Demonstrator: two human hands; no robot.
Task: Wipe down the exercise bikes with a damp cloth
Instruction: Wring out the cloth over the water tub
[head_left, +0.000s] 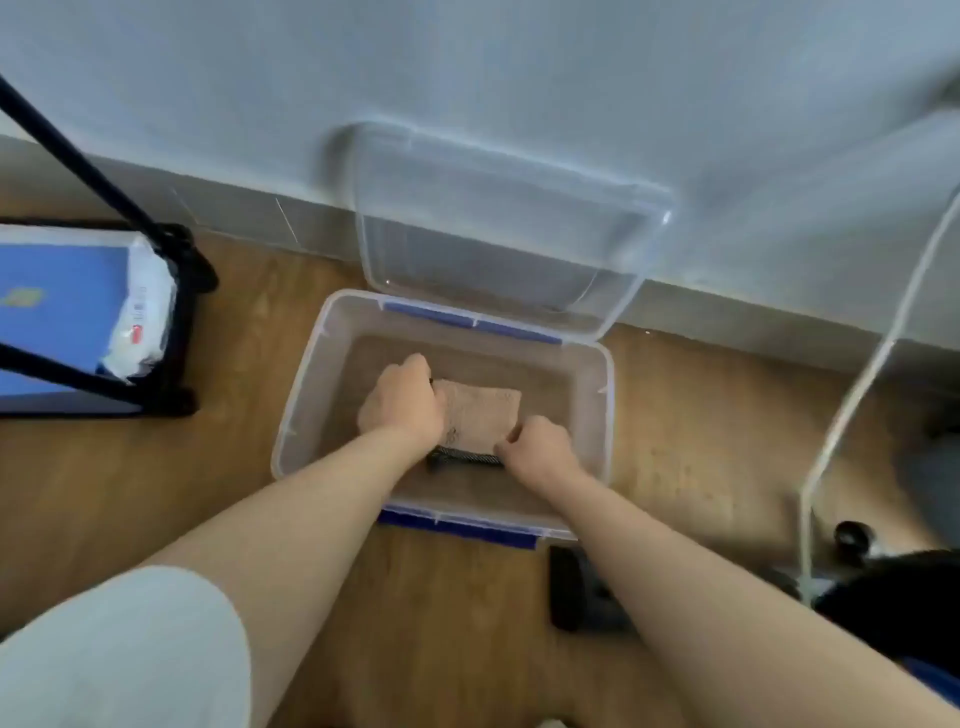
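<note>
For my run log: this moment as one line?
stage: cloth pickup | left hand: grips cloth | right hand: grips cloth | cloth: inside bin | lid: open

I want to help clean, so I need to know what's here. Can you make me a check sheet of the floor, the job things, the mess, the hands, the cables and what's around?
Surface: wooden floor; the bin stands on it.
Job's things: beige cloth inside the clear bin; lid open, tipped back toward the wall.
Clutter: dark mesh thing under the cloth; black object on the floor beside the bin.
Grippers: left hand grips the cloth's left side; right hand pinches its near corner.
Cables: nothing seen; the white tube looks rigid.
Surroundings: pale wall; black rack holding a blue box.
</note>
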